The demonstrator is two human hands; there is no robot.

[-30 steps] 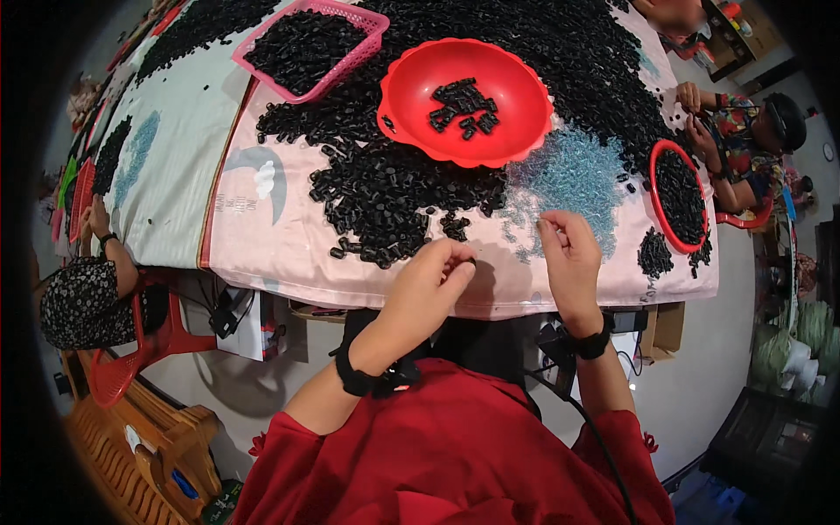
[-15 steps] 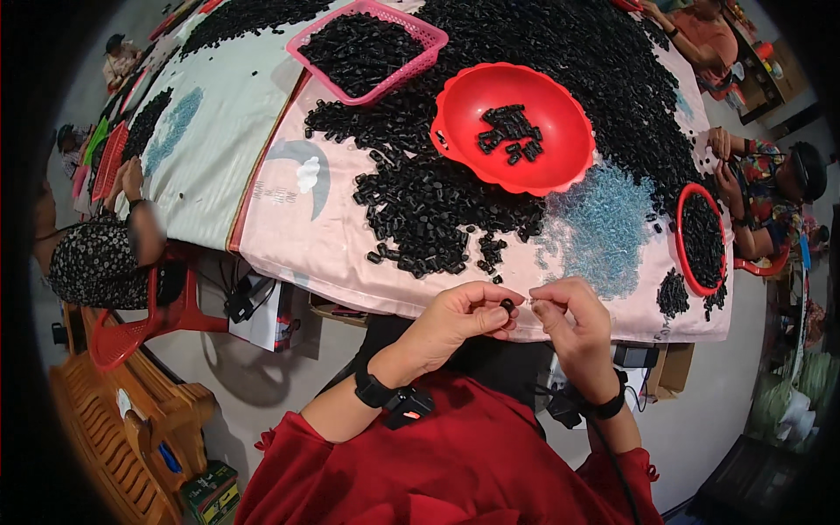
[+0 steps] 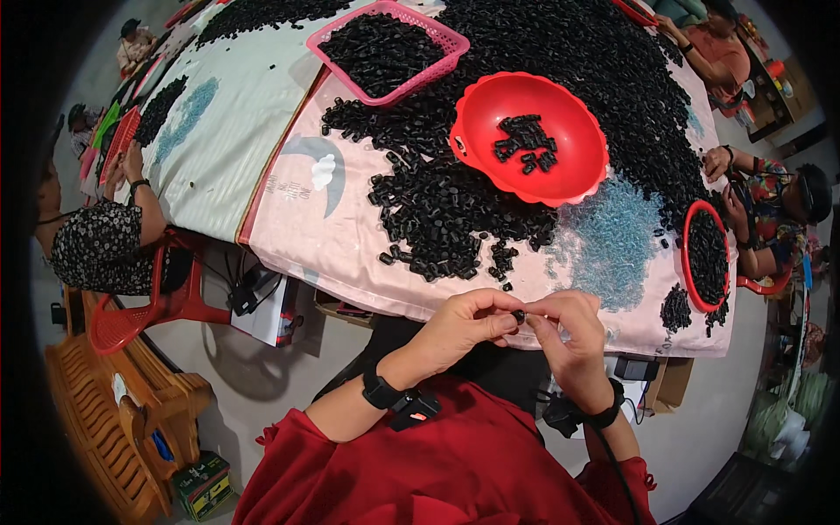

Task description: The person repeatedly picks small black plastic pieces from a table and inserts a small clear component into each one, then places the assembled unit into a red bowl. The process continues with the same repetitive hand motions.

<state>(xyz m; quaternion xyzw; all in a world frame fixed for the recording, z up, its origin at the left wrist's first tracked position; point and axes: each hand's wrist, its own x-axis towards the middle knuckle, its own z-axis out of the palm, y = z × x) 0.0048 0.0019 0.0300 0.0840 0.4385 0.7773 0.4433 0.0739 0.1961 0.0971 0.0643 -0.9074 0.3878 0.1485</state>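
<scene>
Just past the table's front edge, my left hand [image 3: 462, 331] pinches a small black cylindrical piece [image 3: 518, 316] between thumb and fingers. The fingertips of my right hand [image 3: 573, 337] are closed and meet the same piece from the right. Anything tiny between the right fingertips is hidden. Beyond my hands lies a heap of similar black pieces [image 3: 429, 223]. A pile of small clear bluish bits [image 3: 612, 241] is to its right. Behind them stands a red scalloped bowl [image 3: 573, 131], with a small cluster of joined-looking black pieces inside.
A pink basket [image 3: 457, 44] full of black pieces stands at the far left of the heap. At right is a red oval basket [image 3: 689, 276]. Co-workers sit at both sides: one in a floral top [image 3: 96, 249], another in a bright patterned shirt [image 3: 770, 210]. A wooden bench [image 3: 101, 411] is lower left.
My right fingertips have moved left and now touch the black piece in my left hand; before, a gap separated the hands. The whole view has shifted slightly.
</scene>
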